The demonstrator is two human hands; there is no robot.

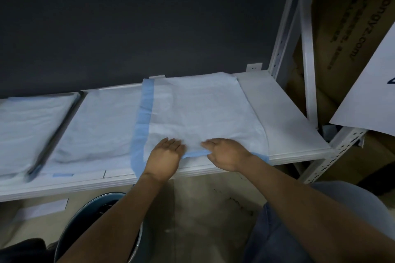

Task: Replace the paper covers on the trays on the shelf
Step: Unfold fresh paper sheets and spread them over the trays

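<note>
Head, paper cover [198, 109] under left grip [165, 153], right grip [226, 153]

— What's at two o'clock?
— A brown cardboard box [346, 28] with printed lettering, a white sheet [367, 96] in front of it
— And at seven?
— A round dark bin [102, 215] on the stained floor [203, 209]; dark wall [128, 17] at twelve
</note>
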